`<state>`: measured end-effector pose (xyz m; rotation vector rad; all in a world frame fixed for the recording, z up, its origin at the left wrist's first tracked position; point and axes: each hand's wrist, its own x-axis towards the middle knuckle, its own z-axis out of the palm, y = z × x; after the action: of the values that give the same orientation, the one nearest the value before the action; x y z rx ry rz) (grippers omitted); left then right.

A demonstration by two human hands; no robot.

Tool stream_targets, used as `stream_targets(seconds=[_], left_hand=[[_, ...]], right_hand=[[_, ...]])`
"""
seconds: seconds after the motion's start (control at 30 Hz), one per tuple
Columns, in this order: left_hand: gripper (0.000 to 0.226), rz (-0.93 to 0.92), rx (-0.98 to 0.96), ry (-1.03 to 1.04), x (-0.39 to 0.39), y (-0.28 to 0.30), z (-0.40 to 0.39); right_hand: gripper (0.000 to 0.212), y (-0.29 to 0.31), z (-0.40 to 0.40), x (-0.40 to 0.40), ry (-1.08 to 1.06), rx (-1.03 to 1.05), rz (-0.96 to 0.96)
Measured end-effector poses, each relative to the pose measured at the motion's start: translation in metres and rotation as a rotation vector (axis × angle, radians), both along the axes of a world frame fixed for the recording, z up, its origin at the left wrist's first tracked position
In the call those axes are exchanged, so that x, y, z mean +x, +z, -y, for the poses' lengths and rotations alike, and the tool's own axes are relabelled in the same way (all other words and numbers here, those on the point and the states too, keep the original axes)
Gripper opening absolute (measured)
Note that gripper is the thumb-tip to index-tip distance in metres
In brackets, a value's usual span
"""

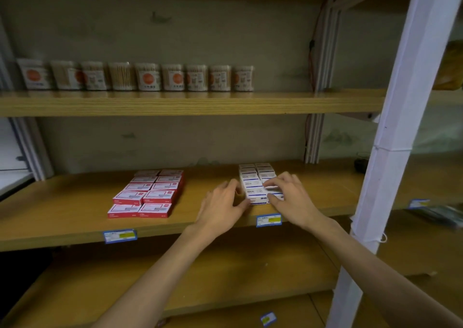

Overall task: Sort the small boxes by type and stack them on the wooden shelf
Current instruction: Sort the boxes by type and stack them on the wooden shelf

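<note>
- Blue-edged price tags (268, 220) are clipped to the front lip of the wooden shelf (75, 202), which has a visible grain; their print is too blurred to read.
- The left hand (221, 206) presses loosely spread fingers against the left side of the white boxes (255, 182).
- The right hand (290, 194) rests curled fingers on top of them and hides some.
- The red boxes (150, 193), flat cardboard in two rows, lie well apart to the left.
- Round tubs of cotton swabs (147, 77) line the upper board; their labels are illegible.

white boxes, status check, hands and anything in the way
Left hand and right hand both on the white boxes, squaring the block. Red boxes grouped apart on same shelf. Nothing in the way.
</note>
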<state>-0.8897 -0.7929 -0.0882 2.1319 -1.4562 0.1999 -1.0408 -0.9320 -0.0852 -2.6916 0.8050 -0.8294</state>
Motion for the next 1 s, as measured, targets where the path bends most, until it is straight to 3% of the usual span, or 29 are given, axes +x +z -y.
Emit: stream_targets(seconds=[0.13, 0.33, 0.6, 1.0], left_hand=[[0.035, 0.104, 0.008, -0.014, 0.028, 0.009, -0.043], [0.043, 0.15, -0.043, 0.126, 0.072, 0.015, -0.126], [0.028, 0.177, -0.127, 0.251, 0.131, 0.01, -0.271], [0.024, 0.176, -0.211, 0.313, 0.267, 0.006, -0.523]], right_hand=[[0.031, 0.001, -0.02, 0.021, 0.057, -0.017, 0.047], [0.026, 0.008, -0.09, 0.085, 0.226, -0.043, 0.116], [0.023, 0.009, -0.238, 0.182, 0.476, 0.035, 0.127], [0.027, 0.001, -0.486, 0.322, 0.582, 0.043, 0.114]])
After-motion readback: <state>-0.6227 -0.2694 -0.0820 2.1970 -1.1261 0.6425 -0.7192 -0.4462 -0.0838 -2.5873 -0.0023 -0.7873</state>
